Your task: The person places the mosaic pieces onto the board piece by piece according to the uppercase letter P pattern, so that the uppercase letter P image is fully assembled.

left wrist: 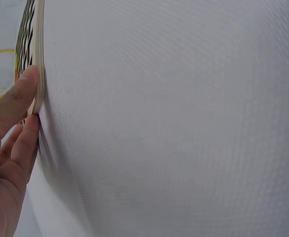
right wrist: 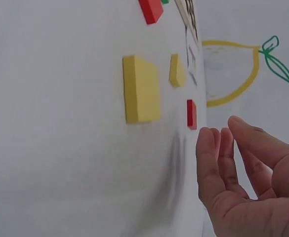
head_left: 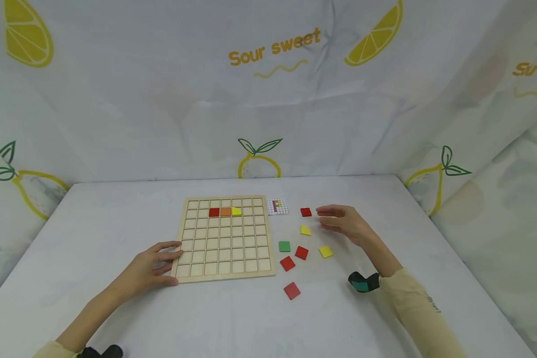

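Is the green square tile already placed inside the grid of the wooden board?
No, the green square tile lies on the white table, to the right of the wooden board.

The board (head_left: 224, 243) is pale tan, ruled into a grid of squares; its 3 set tiles (head_left: 225, 212) run red, orange, yellow; of the loose tiles (head_left: 302, 252), 4 are red, 2 yellow and 1 green; the card (head_left: 278, 206) is white, gridded, with small coloured squares; the tabletop (head_left: 116, 214) is white; the backdrop (head_left: 161, 99) is white, printed with yellow lemon slices (head_left: 29, 35), green leaves (head_left: 268, 145) and orange lettering (head_left: 286, 44); the sleeves (head_left: 418, 308) are pale yellow.
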`<state>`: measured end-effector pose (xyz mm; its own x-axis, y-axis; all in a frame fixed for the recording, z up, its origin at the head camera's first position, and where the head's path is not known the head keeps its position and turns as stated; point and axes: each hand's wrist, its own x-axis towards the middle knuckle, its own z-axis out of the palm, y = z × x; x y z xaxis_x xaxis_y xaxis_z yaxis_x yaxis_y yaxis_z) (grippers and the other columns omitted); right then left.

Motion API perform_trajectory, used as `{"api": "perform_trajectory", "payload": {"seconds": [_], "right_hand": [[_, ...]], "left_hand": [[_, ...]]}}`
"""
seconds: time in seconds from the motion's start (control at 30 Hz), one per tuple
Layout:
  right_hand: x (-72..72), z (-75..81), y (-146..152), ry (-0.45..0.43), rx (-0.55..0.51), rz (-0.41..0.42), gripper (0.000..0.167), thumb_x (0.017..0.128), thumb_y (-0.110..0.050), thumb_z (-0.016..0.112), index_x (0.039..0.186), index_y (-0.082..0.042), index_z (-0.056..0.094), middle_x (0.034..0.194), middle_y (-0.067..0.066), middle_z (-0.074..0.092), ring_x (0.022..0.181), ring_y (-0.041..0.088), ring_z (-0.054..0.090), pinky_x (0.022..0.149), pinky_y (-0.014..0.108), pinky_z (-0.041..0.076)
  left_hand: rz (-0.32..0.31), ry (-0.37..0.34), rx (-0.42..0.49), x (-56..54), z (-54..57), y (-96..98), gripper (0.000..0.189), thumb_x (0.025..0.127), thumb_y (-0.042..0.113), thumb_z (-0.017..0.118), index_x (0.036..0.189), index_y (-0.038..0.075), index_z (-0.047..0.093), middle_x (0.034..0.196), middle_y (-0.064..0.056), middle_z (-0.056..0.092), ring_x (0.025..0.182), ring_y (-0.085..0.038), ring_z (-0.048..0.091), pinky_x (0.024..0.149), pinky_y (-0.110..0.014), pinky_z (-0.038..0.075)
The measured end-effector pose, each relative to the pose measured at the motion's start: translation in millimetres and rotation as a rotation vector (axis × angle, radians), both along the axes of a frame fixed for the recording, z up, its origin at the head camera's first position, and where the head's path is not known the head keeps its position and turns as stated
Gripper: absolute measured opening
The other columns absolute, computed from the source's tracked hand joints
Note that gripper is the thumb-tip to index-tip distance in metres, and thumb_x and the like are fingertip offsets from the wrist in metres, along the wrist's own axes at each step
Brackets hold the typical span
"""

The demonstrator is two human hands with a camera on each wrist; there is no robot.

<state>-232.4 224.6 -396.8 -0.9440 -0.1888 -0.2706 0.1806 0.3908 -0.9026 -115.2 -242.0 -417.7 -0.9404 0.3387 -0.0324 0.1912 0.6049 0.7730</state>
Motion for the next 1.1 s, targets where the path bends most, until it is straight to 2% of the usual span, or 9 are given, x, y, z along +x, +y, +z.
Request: {"api": "perform_trajectory", "payload": {"seconds": [0.2,0.43,0.53,0.6,0.73,0.9,1.1], "right_hand": [[-9.3,-5.5,15.6,-0.008,0.066,0.022,0.047,0.094,-0.012,0.062,0.137,0.001,0.049,0.140,0.022,0.047,0.118,0.030,0.054,0.098,0.032,0.052],[-31.5,-10.9,25.8,-0.046,0.005,0.091,0.050,0.093,-0.004,0.062,0.139,0.003,0.045,0.141,0.024,0.045,0.106,0.020,0.060,0.094,0.025,0.054],[-40.9,-12.7,25.9,-0.019,0.017,0.133,0.049,0.093,-0.003,0.062,0.139,0.003,0.046,0.141,0.023,0.045,0.108,0.021,0.061,0.094,0.024,0.054],[-46.2,-13.7,24.1,0.010,0.031,0.171,0.049,0.092,-0.003,0.062,0.139,0.003,0.046,0.140,0.023,0.046,0.112,0.025,0.060,0.096,0.027,0.053],[-55.9,-14.4,19.2,0.059,0.088,0.244,0.049,0.091,-0.004,0.065,0.136,0.003,0.049,0.136,0.022,0.051,0.115,0.032,0.057,0.098,0.031,0.052],[-64.6,-13.4,11.2,0.091,0.217,0.271,0.046,0.087,-0.008,0.071,0.130,0.001,0.057,0.129,0.018,0.058,0.105,0.026,0.058,0.098,0.032,0.053],[-69.5,-10.7,-0.4,0.110,0.337,0.271,0.037,0.084,-0.010,0.075,0.120,-0.002,0.066,0.114,0.013,0.064,0.092,0.023,0.054,0.081,0.021,0.052]], "left_hand": [[-0.017,0.011,0.019,0.9,-0.9,-1.5,0.066,0.070,0.011,0.082,0.124,-0.015,0.055,0.142,-0.026,0.038,0.119,-0.042,0.052,0.089,-0.028,0.056],[-0.018,0.007,0.011,1.3,-0.6,-0.6,0.065,0.071,0.012,0.082,0.123,-0.015,0.056,0.143,-0.025,0.038,0.119,-0.043,0.051,0.089,-0.028,0.056],[-0.022,0.013,0.009,0.8,-0.6,-0.7,0.065,0.071,0.012,0.082,0.123,-0.015,0.056,0.142,-0.026,0.038,0.119,-0.043,0.051,0.089,-0.028,0.056],[-0.025,0.016,0.010,0.5,-0.8,-0.9,0.065,0.071,0.012,0.082,0.123,-0.015,0.056,0.142,-0.026,0.039,0.119,-0.043,0.052,0.089,-0.028,0.056],[-0.032,0.023,0.017,0.1,-1.2,-1.0,0.064,0.071,0.013,0.082,0.123,-0.015,0.056,0.142,-0.025,0.039,0.119,-0.043,0.052,0.089,-0.028,0.056],[-0.036,0.031,0.008,-0.7,-1.2,-0.6,0.065,0.071,0.014,0.082,0.123,-0.015,0.056,0.142,-0.026,0.039,0.117,-0.042,0.053,0.089,-0.027,0.056],[-0.036,0.042,0.012,-0.1,-1.1,-1.9,0.065,0.071,0.014,0.082,0.123,-0.015,0.056,0.142,-0.026,0.039,0.118,-0.042,0.053,0.089,-0.028,0.056]]}}
